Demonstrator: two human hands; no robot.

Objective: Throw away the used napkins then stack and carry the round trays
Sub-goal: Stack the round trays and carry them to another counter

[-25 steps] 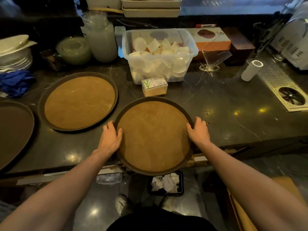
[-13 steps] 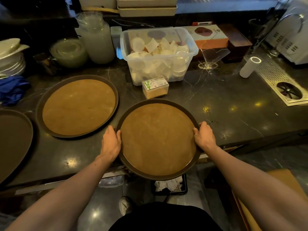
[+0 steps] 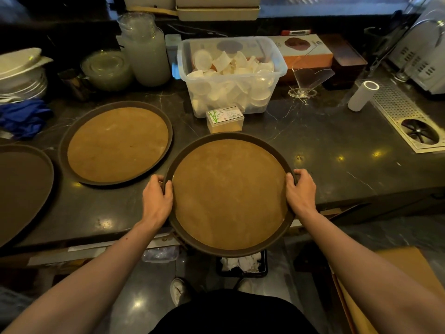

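Observation:
A round brown tray (image 3: 228,194) with a dark rim hangs half over the counter's front edge. My left hand (image 3: 157,201) grips its left rim and my right hand (image 3: 300,192) grips its right rim. A second round tray (image 3: 116,143) lies flat on the counter to the left. Part of a third, darker tray (image 3: 21,186) shows at the far left edge. On the floor below the held tray stands a black bin (image 3: 242,265) with crumpled white napkins in it.
Behind the held tray stand a small toothpick box (image 3: 225,119) and a clear tub of plastic cups (image 3: 232,75). Stacked plates (image 3: 21,75), a blue cloth (image 3: 22,116) and jars sit back left; a paper roll (image 3: 362,95) and a metal drain grid (image 3: 407,116) lie right.
Both hands have closed more firmly around the tray's rim, thumbs now on top. The tray has shifted slightly to the right, its near half still past the counter edge.

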